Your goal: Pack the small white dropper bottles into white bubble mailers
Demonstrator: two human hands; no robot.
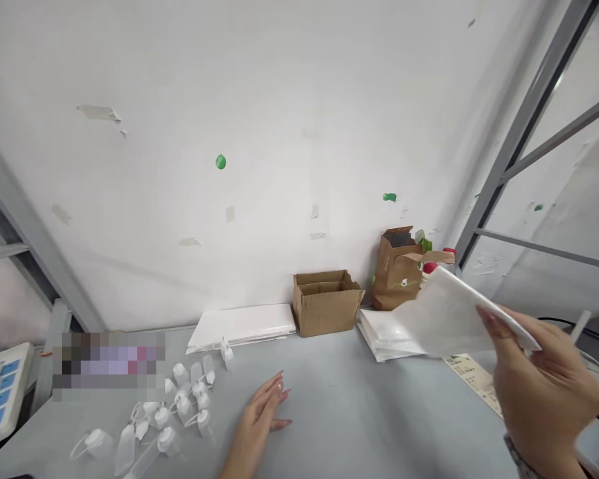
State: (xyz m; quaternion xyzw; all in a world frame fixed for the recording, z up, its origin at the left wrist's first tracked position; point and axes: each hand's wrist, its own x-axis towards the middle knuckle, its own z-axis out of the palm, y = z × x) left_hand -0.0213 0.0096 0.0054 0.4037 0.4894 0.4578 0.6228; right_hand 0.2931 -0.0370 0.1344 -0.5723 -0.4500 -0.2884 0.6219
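Observation:
My right hand pinches a flat white plastic bag between thumb and fingers, held up over the right side of the table. The bag's lower left end hangs in front of a stack of similar white bags. My left hand rests at the table's middle with its fingers extended, the thumb apart, and nothing in it. To its left lie several small translucent squeeze bottles with white caps, some upright and some on their sides.
A small open cardboard box stands against the wall, beside a flat white stack. Behind the right stack is a brown paper bag. A printed paper slip lies near my right hand. At far left sits a white tray with blue labels.

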